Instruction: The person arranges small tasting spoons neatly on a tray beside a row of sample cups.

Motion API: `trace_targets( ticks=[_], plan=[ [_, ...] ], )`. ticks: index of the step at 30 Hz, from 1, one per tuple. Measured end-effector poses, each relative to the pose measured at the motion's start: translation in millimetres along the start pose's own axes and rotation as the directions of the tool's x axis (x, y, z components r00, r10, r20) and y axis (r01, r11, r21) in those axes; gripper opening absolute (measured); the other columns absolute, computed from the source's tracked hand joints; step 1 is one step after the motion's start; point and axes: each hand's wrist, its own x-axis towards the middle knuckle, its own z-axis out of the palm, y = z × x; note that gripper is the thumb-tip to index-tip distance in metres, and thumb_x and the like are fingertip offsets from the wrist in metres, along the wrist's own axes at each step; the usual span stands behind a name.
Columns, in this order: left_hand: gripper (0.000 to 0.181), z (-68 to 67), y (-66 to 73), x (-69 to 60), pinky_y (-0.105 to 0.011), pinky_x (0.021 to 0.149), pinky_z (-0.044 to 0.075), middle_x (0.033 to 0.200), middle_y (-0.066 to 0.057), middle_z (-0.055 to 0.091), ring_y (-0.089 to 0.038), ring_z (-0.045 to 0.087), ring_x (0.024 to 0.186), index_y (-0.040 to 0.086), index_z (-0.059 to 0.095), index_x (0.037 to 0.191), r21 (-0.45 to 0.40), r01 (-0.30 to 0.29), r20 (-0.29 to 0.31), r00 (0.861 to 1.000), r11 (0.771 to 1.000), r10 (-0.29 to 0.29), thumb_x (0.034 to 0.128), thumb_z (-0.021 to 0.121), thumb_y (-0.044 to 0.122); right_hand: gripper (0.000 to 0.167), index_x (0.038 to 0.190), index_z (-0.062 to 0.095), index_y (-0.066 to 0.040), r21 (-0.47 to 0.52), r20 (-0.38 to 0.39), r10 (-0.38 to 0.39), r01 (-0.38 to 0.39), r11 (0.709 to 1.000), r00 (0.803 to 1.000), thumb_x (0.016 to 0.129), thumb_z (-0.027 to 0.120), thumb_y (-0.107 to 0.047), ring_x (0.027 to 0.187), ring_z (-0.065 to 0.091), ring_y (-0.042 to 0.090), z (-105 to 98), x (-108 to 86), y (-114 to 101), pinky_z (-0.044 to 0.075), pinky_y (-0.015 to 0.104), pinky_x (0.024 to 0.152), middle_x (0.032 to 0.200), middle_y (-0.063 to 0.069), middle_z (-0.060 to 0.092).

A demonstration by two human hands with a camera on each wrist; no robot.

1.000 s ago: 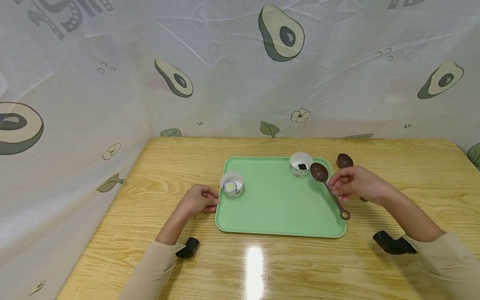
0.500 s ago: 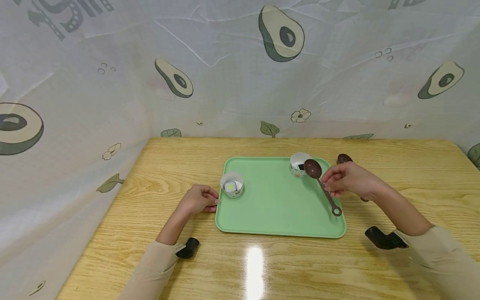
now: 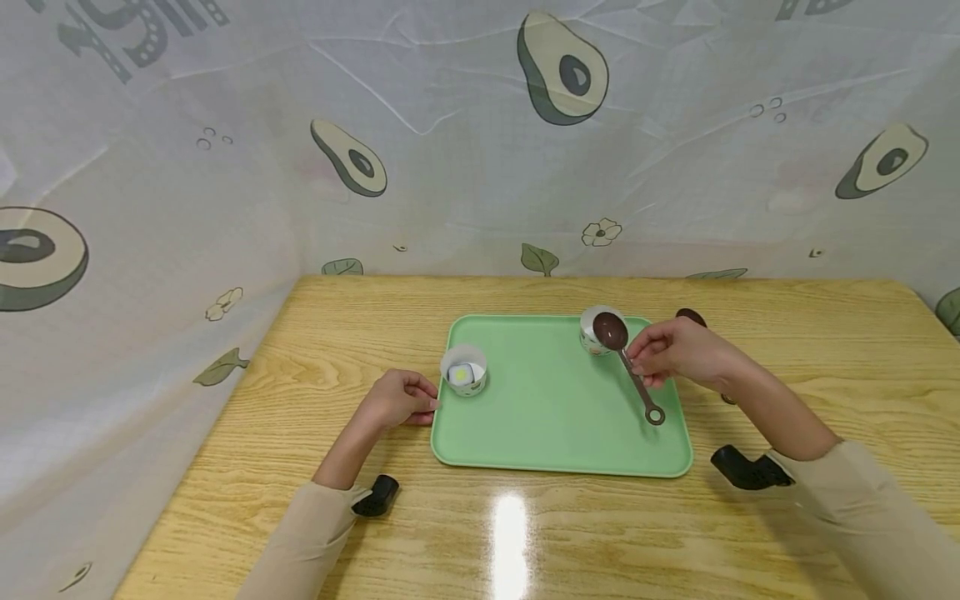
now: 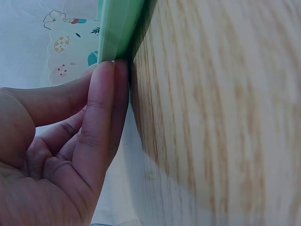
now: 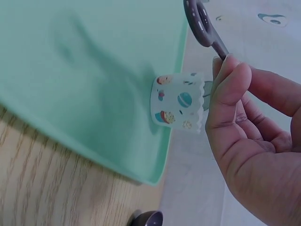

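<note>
My right hand (image 3: 686, 352) pinches the handle of a brown measuring spoon (image 3: 611, 332), its round bowl over the white paper baking cup (image 3: 591, 343) at the back right of the green tray (image 3: 540, 408). The bowl hides most of that cup's inside. In the right wrist view, the spoon's ring end (image 5: 200, 23) sticks up past my fingertips, and the cup (image 5: 176, 101) stands upright on the tray. My left hand (image 3: 397, 398) pinches the tray's left rim (image 4: 120, 28). Near it, another paper cup (image 3: 471, 388) holds a small pale block with a yellow-green spot (image 3: 460, 374).
A second brown spoon (image 3: 691, 316) lies on the wooden table (image 3: 360, 321) right of the tray, partly hidden by my right hand. Behind the table hangs a white cloth (image 3: 450, 167) with avocado prints. Black wrist devices (image 3: 750, 468) sit at both cuffs.
My right hand has moved left with the measuring spoon, bringing its bowl from beside the right cup to over it. The dark square in that cup is now hidden. My left hand stays still.
</note>
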Motion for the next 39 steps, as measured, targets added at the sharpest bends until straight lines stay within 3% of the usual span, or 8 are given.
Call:
trace_targets(
  ticks=[39],
  plan=[
    [0.011, 0.0, 0.2, 1.0, -0.026, 0.059, 0.056, 0.072, -0.01, 0.055, -0.013, 0.058, 0.058, -0.012, 0.057, 0.094, -0.001, 0.005, 0.0, 1.0, 1.0, -0.005, 0.0831, 0.059, -0.01, 0.018, 0.096, 0.051, 0.016, 0.106, 0.046, 0.015, -0.02, 0.994, 0.999, 0.081, 0.059, 0.01, 0.058, 0.059, 0.014, 30.0, 23.0, -6.3, 0.053, 0.025, 0.056, 0.071, 0.008, 0.058]
  ],
)
